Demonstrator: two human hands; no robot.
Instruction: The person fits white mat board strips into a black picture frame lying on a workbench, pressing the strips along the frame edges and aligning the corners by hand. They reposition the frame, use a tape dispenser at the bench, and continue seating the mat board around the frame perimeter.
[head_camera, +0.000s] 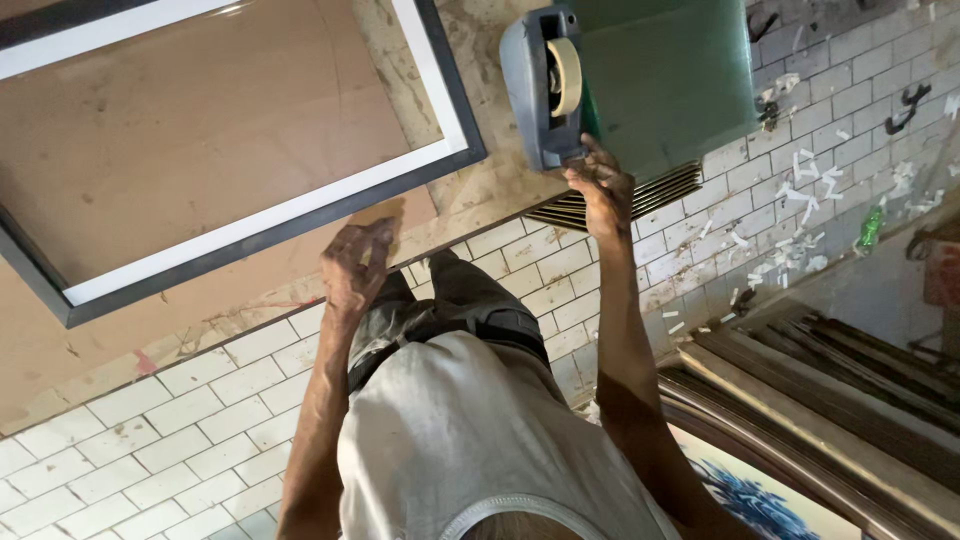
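The person's right hand (603, 185) reached forward to the front lower end of a grey plastic tape dispenser (535, 85) that carried a roll of pale beige tape (566, 76). The fingers were curled and pinched together at the dispenser's cutting end; whether a strip of tape lay between them could not be told. The dispenser stood on a worn brown worktop (470, 190), near its edge, just beside a green cutting mat (670, 70). Its long axis ran away from the person, roughly at right angles to the table edge, with the cutter end pointing back toward the person's body and the roll set upright on its edge in the middle. The left hand (357, 268) hovered over the near edge of the worktop, fingers bent loosely inward and holding nothing visible, close to a corner of brown backing board (200, 130) set in a dark grey picture frame with a white inner border (300, 205). Below the table edge lay a white tiled floor (150, 430) strewn with small white paper scraps (800, 190), and stacked wooden frame mouldings (820, 380) lay to the right.
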